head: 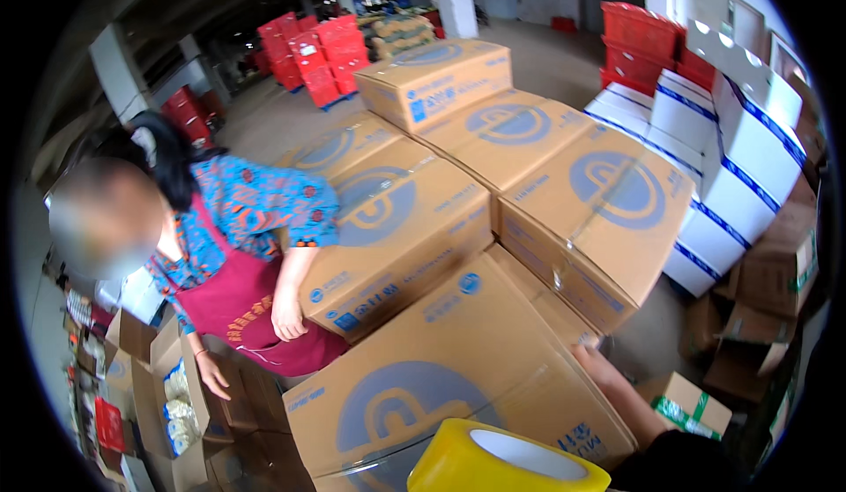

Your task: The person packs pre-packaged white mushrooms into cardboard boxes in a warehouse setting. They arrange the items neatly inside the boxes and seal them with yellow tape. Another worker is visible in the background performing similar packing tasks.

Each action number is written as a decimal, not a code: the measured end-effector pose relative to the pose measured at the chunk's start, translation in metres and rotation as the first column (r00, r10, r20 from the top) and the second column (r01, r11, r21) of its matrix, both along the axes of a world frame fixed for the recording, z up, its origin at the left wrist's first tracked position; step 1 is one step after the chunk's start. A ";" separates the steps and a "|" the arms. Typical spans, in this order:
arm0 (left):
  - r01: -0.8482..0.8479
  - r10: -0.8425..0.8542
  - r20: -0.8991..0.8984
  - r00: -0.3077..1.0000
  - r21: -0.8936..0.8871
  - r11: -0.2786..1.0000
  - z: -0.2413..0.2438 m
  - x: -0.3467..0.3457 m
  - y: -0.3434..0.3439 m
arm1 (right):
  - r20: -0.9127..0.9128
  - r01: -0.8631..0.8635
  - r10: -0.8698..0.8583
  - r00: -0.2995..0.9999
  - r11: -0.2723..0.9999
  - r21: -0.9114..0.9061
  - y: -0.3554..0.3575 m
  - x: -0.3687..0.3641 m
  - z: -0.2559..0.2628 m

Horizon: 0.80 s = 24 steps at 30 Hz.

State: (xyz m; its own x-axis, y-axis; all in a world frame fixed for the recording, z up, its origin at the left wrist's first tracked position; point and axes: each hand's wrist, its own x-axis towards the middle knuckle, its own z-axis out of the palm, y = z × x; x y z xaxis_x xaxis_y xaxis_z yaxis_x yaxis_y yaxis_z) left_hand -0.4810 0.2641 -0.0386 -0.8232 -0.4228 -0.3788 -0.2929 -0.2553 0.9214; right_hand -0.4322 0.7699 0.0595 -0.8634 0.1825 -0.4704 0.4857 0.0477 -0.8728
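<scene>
A large taped cardboard carton [436,360] with a grey-blue round logo lies before me, tilted against the stack. My right hand [588,360] holds its far right edge, with the fingers partly hidden behind the carton. My left hand is out of view. A roll of yellow packing tape [429,459] with a white core appears at the bottom, in front of the near carton; what holds it is hidden. Just beyond are more closed cartons of the same kind, among them a left one [436,227] and a right one [615,241].
At left stands a co-worker in a maroon apron [244,313], beside an open carton [152,399] containing white packs. White boxes with blue bands [720,194] are stacked at right, near empty brown cartons [753,320]. Red crates [330,55] stand farther back, near a pillar [453,2].
</scene>
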 end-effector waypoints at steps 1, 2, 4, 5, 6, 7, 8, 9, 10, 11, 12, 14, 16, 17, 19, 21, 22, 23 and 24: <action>-0.005 0.005 -0.022 1.000 -0.011 1.000 0.009 0.002 0.009 | -0.007 0.013 -0.013 1.000 1.000 -0.015 0.003 -0.008 -0.001; 0.000 0.000 -0.043 0.999 -0.014 1.000 0.016 0.003 0.020 | -0.020 0.016 -0.016 1.000 1.000 -0.005 0.009 -0.016 -0.001; 0.026 -0.028 -0.085 0.996 -0.022 0.999 0.033 -0.003 0.047 | -0.020 -0.010 0.010 1.000 1.000 -0.009 0.019 -0.032 0.018; 0.036 -0.039 -0.107 0.994 -0.028 0.999 0.041 -0.004 0.061 | -0.003 -0.045 0.044 0.999 0.999 -0.027 0.022 -0.040 0.034; 0.050 -0.054 -0.127 0.990 -0.034 0.998 0.050 -0.007 0.077 | 0.006 -0.079 0.079 0.997 0.996 -0.047 0.026 -0.050 0.052; 0.064 -0.069 -0.143 0.987 -0.037 0.997 0.058 -0.008 0.092 | -0.014 -0.094 0.093 0.996 0.992 -0.079 0.031 -0.060 0.067; 0.081 -0.087 -0.156 0.984 -0.046 0.996 0.065 -0.012 0.108 | -0.034 -0.111 0.107 0.994 0.988 -0.110 0.038 -0.070 0.082; 0.085 -0.092 -0.174 0.980 -0.049 0.995 0.074 -0.014 0.122 | -0.060 -0.135 0.128 0.990 0.981 -0.141 0.045 -0.082 0.092; 0.094 -0.102 -0.191 0.976 -0.050 0.994 0.080 -0.018 0.138 | -0.089 -0.128 0.115 0.989 0.979 -0.161 0.054 -0.096 0.099; 0.101 -0.109 -0.204 0.973 -0.050 0.994 0.086 -0.021 0.153 | -0.117 -0.122 0.101 0.988 0.976 -0.180 0.065 -0.110 0.104; 0.103 -0.113 -0.221 0.969 -0.059 0.993 0.094 -0.025 0.167 | -0.184 -0.086 0.048 0.982 0.975 -0.203 0.073 -0.127 0.105; 0.126 -0.139 -0.253 0.957 -0.065 0.990 0.105 -0.039 0.202 | -0.164 -0.129 0.087 0.983 0.954 -0.270 0.111 -0.167 0.102; 0.123 -0.141 -0.269 0.953 -0.083 0.989 0.114 -0.047 0.227 | -0.210 -0.167 0.105 0.972 0.938 -0.303 0.135 -0.195 0.122; 0.117 -0.137 -0.277 0.951 -0.090 0.989 0.117 -0.051 0.239 | -0.242 -0.179 0.106 0.964 0.936 -0.303 0.144 -0.202 0.138; 0.128 -0.152 -0.294 0.944 -0.097 0.987 0.122 -0.067 0.269 | -0.307 -0.183 0.086 0.948 0.936 -0.301 0.170 -0.218 0.167; 0.142 -0.167 -0.310 0.936 -0.103 0.985 0.124 -0.081 0.293 | -0.338 -0.175 0.065 0.939 0.936 -0.306 0.196 -0.238 0.174; 0.145 -0.172 -0.322 0.931 -0.105 0.984 0.124 -0.089 0.305 | -0.345 -0.171 0.057 0.937 0.936 -0.308 0.210 -0.251 0.174; 0.149 -0.178 -0.334 0.926 -0.110 0.983 0.125 -0.100 0.317 | -0.356 -0.163 0.045 0.933 0.936 -0.311 0.226 -0.263 0.175; 0.145 -0.175 -0.337 0.925 -0.111 0.983 0.122 -0.106 0.326 | -0.354 -0.159 0.041 0.934 0.937 -0.310 0.242 -0.275 0.170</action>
